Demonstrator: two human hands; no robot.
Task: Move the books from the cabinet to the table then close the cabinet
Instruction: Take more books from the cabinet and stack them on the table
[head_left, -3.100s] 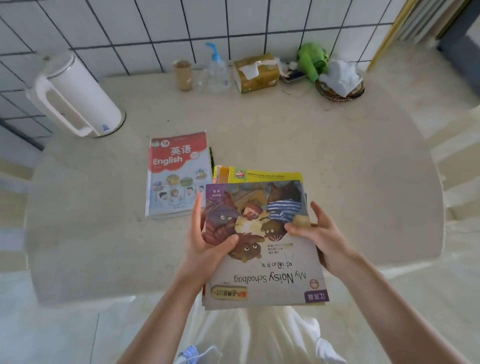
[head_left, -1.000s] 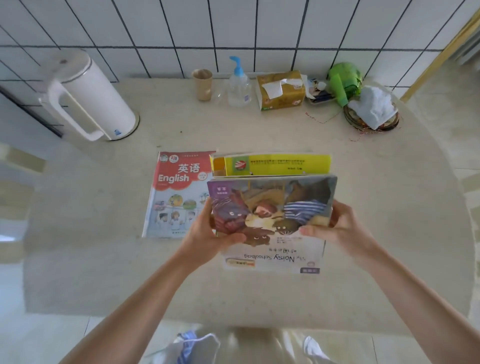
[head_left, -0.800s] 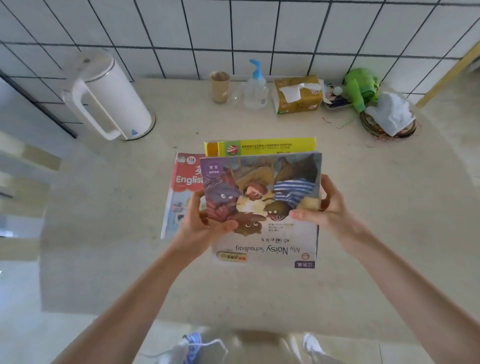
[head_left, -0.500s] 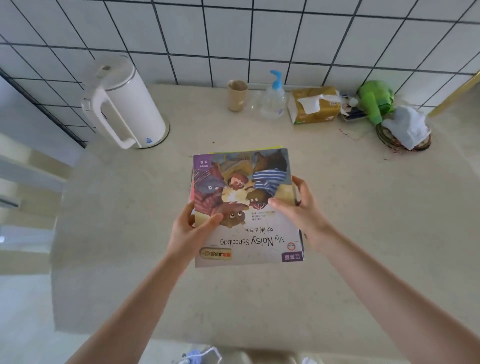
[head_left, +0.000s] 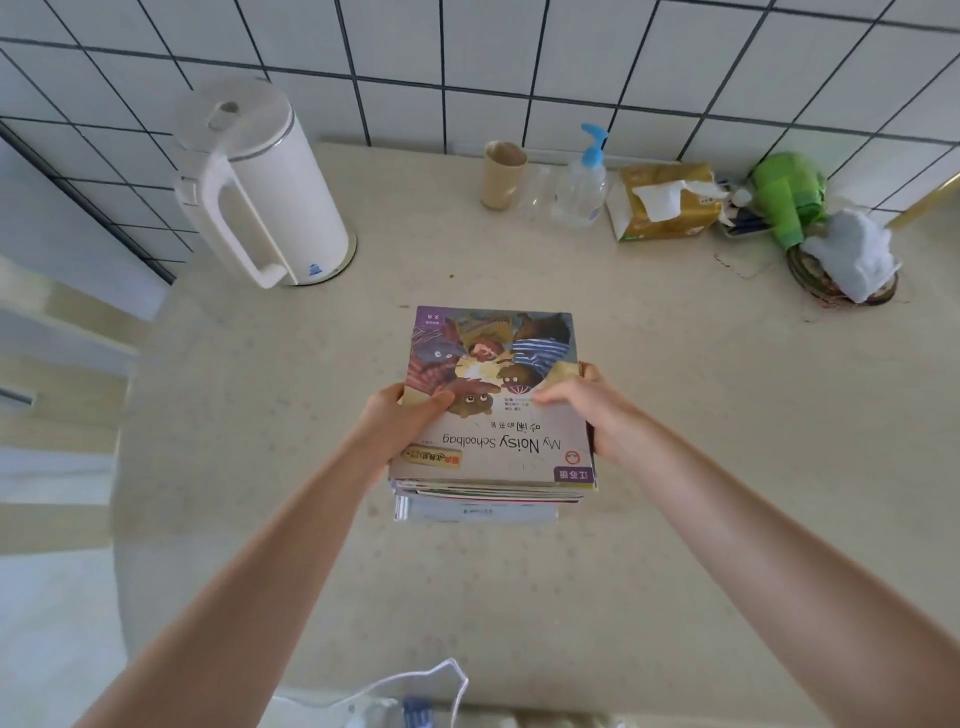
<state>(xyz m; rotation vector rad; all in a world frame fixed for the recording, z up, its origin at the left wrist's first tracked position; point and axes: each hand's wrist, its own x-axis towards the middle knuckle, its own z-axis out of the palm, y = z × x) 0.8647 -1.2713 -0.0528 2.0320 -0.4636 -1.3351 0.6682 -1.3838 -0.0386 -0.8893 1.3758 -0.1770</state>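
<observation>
A stack of books (head_left: 493, 364) with "My Noisy Schoolbag" on top rests in the middle of the beige table (head_left: 675, 467). It covers the red English textbook, whose white lower edge (head_left: 478, 512) shows beneath the stack's near side. My left hand (head_left: 402, 423) grips the stack's left edge, thumb on the cover. My right hand (head_left: 592, 410) grips the right edge, thumb on the cover too. The cabinet is out of view.
A white electric kettle (head_left: 260, 192) stands at the back left. Along the tiled wall are a beige cup (head_left: 503, 174), a pump bottle (head_left: 582, 187), a tissue pack (head_left: 665, 202), a green object (head_left: 789, 200) and a white cloth on a basket (head_left: 852, 254).
Both hands carried the stack left and lowered it onto the English textbook, which is now hidden under it. The yellow book behind the top cover is no longer visible.
</observation>
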